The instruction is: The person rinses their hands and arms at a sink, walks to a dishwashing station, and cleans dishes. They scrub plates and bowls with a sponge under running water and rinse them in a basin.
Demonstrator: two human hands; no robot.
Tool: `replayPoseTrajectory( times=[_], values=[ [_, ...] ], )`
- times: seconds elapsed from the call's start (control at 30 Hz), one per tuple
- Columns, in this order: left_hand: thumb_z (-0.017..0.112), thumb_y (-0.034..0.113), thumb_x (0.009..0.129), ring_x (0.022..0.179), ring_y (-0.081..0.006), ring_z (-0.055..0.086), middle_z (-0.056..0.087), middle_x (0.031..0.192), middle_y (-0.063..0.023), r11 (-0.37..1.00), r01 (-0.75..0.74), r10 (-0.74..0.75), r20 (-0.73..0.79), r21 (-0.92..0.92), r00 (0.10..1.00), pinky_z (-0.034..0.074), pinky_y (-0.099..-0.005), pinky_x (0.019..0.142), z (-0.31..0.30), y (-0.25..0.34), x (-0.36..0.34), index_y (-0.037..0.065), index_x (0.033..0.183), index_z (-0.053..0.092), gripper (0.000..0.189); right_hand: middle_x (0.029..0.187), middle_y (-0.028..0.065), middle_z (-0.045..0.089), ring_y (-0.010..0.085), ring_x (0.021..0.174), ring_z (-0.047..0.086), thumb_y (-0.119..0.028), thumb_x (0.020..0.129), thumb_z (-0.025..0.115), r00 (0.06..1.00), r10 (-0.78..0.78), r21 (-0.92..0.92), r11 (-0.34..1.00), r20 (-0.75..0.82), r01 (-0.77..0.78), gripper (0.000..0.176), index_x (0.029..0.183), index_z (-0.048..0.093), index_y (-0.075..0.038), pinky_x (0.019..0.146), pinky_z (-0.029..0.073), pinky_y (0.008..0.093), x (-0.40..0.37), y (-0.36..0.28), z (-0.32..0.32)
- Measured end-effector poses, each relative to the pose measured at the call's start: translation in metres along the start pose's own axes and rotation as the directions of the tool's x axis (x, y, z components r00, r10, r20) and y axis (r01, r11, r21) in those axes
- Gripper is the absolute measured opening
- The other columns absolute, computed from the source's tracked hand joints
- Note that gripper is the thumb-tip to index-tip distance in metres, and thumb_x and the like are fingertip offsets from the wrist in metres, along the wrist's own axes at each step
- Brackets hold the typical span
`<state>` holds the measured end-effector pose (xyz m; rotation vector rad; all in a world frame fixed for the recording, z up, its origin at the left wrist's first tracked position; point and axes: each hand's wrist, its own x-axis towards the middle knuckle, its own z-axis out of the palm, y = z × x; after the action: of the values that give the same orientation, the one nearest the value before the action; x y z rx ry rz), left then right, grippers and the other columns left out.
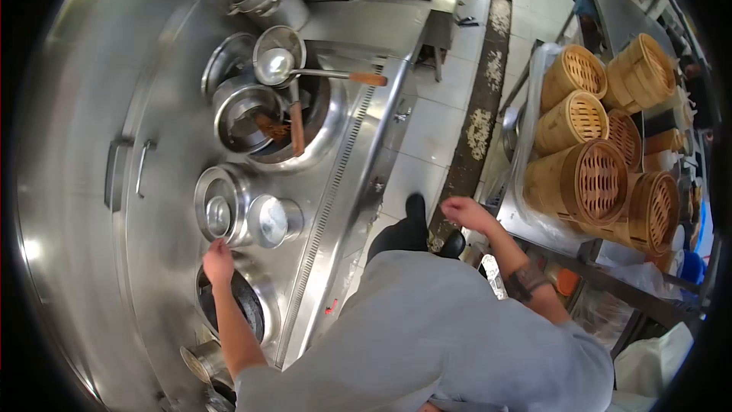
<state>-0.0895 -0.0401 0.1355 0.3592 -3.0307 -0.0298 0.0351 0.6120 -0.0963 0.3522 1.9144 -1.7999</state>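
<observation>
My left hand (219,262) is closed at the near rim of a steel pot (200,200) on the range. Inside that pot sits a small round metal bowl or ladle head (218,216). Whatever the fingers grip, if anything, is hidden. Just below the hand is a dark wok (248,307), and to its upper right a steel container (268,221) holds something pale or clear. My right hand (467,214) hangs over the floor by my legs, fingers curled, with no object visible in it.
Farther along the range, a ladle (276,66) and a wooden-handled tool (296,118) lie across pots in a large wok well. Stacked bamboo steamers (576,179) fill a plastic-lined rack on my right. A dark drain channel (480,118) runs along the tiled floor.
</observation>
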Motion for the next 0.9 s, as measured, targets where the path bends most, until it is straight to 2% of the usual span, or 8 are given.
replayPoseTrajectory(
  times=[0.2,0.3,0.43,0.63,0.67,0.77,0.87,0.9],
  values=[
    [0.061,0.013,0.099,0.074,-0.0215,0.069,0.074,0.089,-0.0147,0.909,-0.258,0.102,-0.426,-0.328,0.899,0.055,-0.0348,0.07,-0.017,0.117,0.059,0.0,0.111,0.072,0.021,0.09,0.0022,0.067,0.0118,0.078,0.063,-0.021,0.099,0.063,0.991,0.127,0.038,0.991,-0.052,-0.125,0.021,0.107,0.07,-0.003,0.072,0.053,0.0269,0.109,-0.047,-0.022],
    [0.062,0.011,0.099,0.075,-0.0158,0.066,0.074,0.093,-0.0122,0.783,-0.435,0.25,-0.416,-0.444,0.874,0.053,-0.0315,0.07,-0.008,0.208,0.099,0.0,0.111,0.072,0.019,0.09,0.0028,0.068,0.0122,0.079,0.064,-0.021,0.098,0.062,0.981,0.182,0.005,0.983,-0.064,-0.182,0.022,0.107,0.069,-0.003,0.071,0.053,0.0277,0.128,-0.075,-0.052],
    [0.065,0.008,0.095,0.087,-0.0236,0.068,0.072,0.103,-0.0134,0.554,-0.568,0.511,-0.291,-0.609,0.809,0.054,-0.0338,0.078,-0.003,0.343,0.131,0.001,0.112,0.072,0.019,0.093,0.0039,0.068,0.0131,0.079,0.064,-0.023,0.097,0.062,0.959,0.208,-0.08,0.971,-0.193,-0.226,0.025,0.109,0.068,-0.002,0.071,0.054,0.0298,0.147,-0.106,-0.108],
    [0.071,0.031,0.091,0.131,-0.0404,0.049,0.057,0.138,-0.0187,0.234,-0.754,0.955,0.0,-0.614,0.296,0.033,-0.0462,0.116,0.03,0.487,0.164,0.005,0.151,0.042,0.071,0.089,0.0042,0.067,0.0141,0.069,0.063,-0.024,0.096,0.06,0.875,0.239,0.188,0.967,-0.422,-0.174,0.027,0.108,0.068,-0.002,0.061,0.053,0.0292,0.181,-0.121,-0.175],
    [0.07,0.034,0.091,0.135,-0.0399,0.046,0.053,0.143,-0.0202,0.248,-0.771,0.969,0.129,-0.587,0.213,0.023,-0.0485,0.122,0.031,0.504,0.171,0.004,0.154,0.035,0.078,0.089,0.0044,0.067,0.0143,0.069,0.063,-0.024,0.095,0.06,0.879,0.275,0.216,0.955,-0.389,-0.203,0.025,0.106,0.068,-0.002,0.06,0.053,0.0296,0.191,-0.119,-0.188],
    [0.054,0.048,0.1,0.121,-0.0321,0.062,0.071,0.11,-0.0189,0.48,-0.657,0.835,0.532,-0.581,0.139,0.019,-0.0512,0.123,0.028,0.547,0.196,0.003,0.153,0.037,0.072,0.088,0.0048,0.067,0.0155,0.068,0.064,-0.024,0.094,0.061,0.877,0.326,0.269,0.933,-0.353,-0.239,0.022,0.1,0.066,-0.003,0.057,0.053,0.0301,0.209,-0.132,-0.228],
    [0.045,0.055,0.103,0.113,-0.0318,0.066,0.074,0.096,-0.0161,0.524,-0.679,0.791,0.59,-0.515,0.163,0.019,-0.0509,0.123,0.05,0.573,0.225,0.002,0.151,0.042,0.071,0.088,0.0056,0.066,0.0167,0.068,0.064,-0.024,0.094,0.061,0.876,0.336,0.307,0.923,-0.346,-0.233,0.021,0.101,0.065,-0.004,0.056,0.053,0.0314,0.245,-0.127,-0.278],
    [0.046,0.057,0.102,0.116,-0.034,0.064,0.073,0.104,-0.0192,0.574,-0.64,0.765,0.614,-0.511,0.195,0.022,-0.0507,0.122,0.047,0.588,0.231,0.001,0.147,0.047,0.072,0.088,0.006,0.066,0.0175,0.068,0.065,-0.024,0.094,0.061,0.871,0.362,0.354,0.904,-0.332,-0.241,0.021,0.102,0.065,-0.004,0.057,0.054,0.032,0.26,-0.126,-0.298]
  ],
)
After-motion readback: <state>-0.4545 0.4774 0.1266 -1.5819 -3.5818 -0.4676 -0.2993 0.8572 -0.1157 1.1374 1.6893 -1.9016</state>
